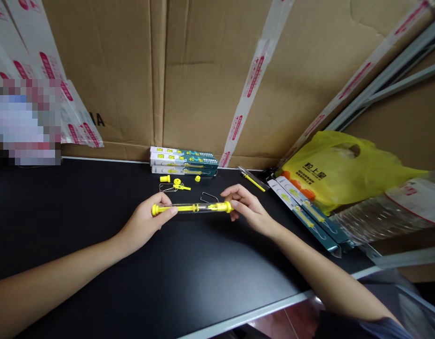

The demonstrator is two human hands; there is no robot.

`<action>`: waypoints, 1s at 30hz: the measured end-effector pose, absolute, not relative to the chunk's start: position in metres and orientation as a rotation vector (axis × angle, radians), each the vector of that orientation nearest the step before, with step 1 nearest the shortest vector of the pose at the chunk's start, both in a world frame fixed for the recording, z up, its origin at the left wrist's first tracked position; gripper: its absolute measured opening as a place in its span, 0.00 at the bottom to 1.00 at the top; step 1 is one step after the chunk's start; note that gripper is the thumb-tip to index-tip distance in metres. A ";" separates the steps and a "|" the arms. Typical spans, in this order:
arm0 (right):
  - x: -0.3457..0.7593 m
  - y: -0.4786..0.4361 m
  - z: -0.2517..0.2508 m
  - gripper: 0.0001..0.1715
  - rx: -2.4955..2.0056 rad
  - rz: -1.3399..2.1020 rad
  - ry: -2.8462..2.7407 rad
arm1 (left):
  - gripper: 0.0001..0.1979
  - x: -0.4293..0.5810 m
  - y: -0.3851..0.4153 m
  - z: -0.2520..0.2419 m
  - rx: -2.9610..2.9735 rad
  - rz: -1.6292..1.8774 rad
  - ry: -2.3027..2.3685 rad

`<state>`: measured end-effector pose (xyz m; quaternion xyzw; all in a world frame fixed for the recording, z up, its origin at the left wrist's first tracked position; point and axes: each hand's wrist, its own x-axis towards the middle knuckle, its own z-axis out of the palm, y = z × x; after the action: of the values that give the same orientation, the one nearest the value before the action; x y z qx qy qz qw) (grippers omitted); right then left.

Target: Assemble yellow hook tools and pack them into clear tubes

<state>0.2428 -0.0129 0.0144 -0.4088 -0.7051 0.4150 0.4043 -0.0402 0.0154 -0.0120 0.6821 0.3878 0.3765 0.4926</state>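
A clear tube with yellow ends (185, 207) lies level between my two hands. My left hand (147, 216) is closed around its left part, the thumb along the front. At the right yellow end, my right hand (247, 207) pinches the cap with thumb and fingers. Just behind the tube is a bent metal wire hook (209, 196). Farther back lie a yellow cap (165, 179), a small yellow piece (197, 178), a yellow part with a stem (182, 187) and another wire hook (167, 188).
Stacked small boxes (184, 161) stand against the cardboard at the back of the black table (189, 273). A second tube (253, 180) lies to their right. Two more boxes (305, 212), a yellow plastic bag (330, 165) and a clear wrapped roll (369, 219) are at the right.
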 end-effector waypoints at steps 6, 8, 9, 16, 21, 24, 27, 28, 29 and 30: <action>0.242 -0.014 0.015 0.13 -1.126 1.036 -1.765 | 0.14 -0.041 0.016 -0.013 1.669 0.920 0.930; 0.243 -0.014 0.015 0.13 -1.125 1.025 -1.768 | 0.14 -0.041 0.016 -0.012 1.667 0.918 0.933; 0.243 -0.014 0.015 0.13 -1.113 1.017 -1.772 | 0.14 -0.041 0.016 -0.012 1.666 0.918 0.934; 0.244 -0.014 0.014 0.11 -1.035 0.989 -1.813 | 0.13 -0.040 0.016 -0.012 1.667 0.915 0.944; 0.243 -0.015 0.015 0.12 -1.093 0.993 -1.807 | 0.13 -0.041 0.016 -0.011 1.680 0.907 0.945; 0.243 -0.015 0.015 0.13 -1.121 0.995 -1.807 | 0.13 -0.041 0.016 -0.011 1.680 0.913 0.938; 0.242 -0.015 0.015 0.13 -1.120 0.980 -1.804 | 0.12 -0.040 0.016 -0.012 1.675 0.913 0.939; 0.242 -0.014 0.015 0.13 -1.116 0.969 -1.802 | 0.12 -0.040 0.016 -0.012 1.672 0.911 0.944; 0.242 -0.014 0.015 0.13 -1.110 0.959 -1.802 | 0.12 -0.040 0.016 -0.012 1.668 0.909 0.947; 0.242 -0.014 0.015 0.13 -1.104 0.951 -1.804 | 0.12 -0.040 0.016 -0.011 1.666 0.908 0.949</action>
<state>0.2420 -0.0143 0.0150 -0.4364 -0.7130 0.3759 0.3998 -0.0403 0.0155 -0.0114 0.6853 0.3903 0.3734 0.4885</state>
